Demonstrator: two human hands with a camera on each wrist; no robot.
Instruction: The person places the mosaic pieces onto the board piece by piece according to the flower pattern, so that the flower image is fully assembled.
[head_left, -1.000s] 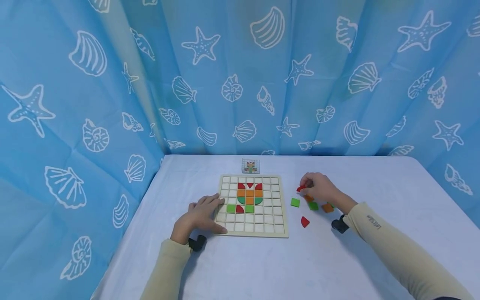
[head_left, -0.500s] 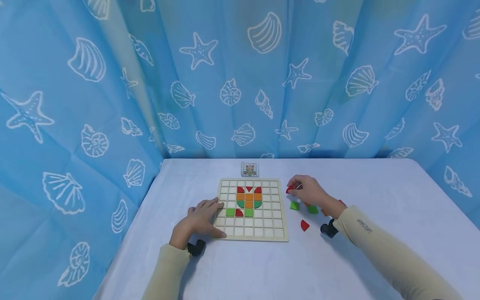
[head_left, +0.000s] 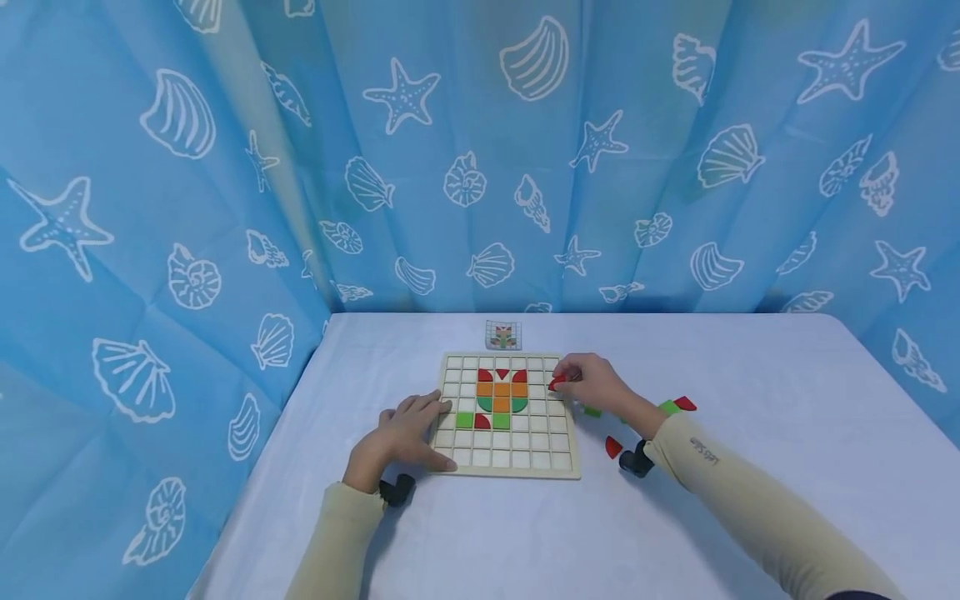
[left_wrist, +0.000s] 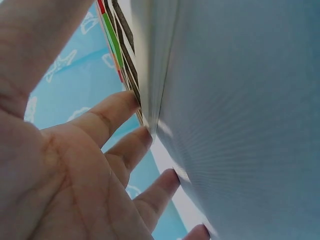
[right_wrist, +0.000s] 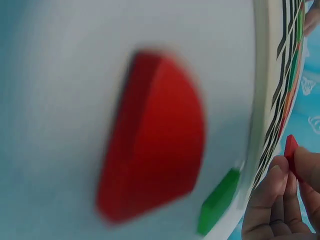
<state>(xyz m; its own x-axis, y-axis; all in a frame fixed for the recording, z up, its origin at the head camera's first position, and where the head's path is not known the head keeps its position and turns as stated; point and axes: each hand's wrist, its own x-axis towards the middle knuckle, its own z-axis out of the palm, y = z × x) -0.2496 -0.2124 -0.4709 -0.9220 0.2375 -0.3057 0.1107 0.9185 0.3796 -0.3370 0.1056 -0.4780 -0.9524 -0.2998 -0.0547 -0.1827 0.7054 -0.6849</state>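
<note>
A cream grid board (head_left: 517, 472) lies on the table with red, orange and green tiles set in a tulip-like pattern. My left hand (head_left: 403, 435) rests on the board's left edge, fingers spread, as the left wrist view also shows. Between thumb and fingers my right hand (head_left: 596, 385) pinches a small red tile (right_wrist: 290, 149) above the board's right edge. A loose red quarter-round tile (head_left: 612, 447) lies right of the board, large and blurred in the right wrist view. Near it is a green tile (head_left: 592, 412), partly under the right hand.
Behind the board lies a small pattern card (head_left: 503, 335). Beyond the right wrist are another red tile (head_left: 686, 403) and a green tile (head_left: 668, 407), partly covered by the arm. A blue shell-print curtain (head_left: 480, 167) stands at the table's back and left.
My right hand has carried the red tile leftward from the loose pieces to the board's right edge. The left hand keeps its place on the board.
</note>
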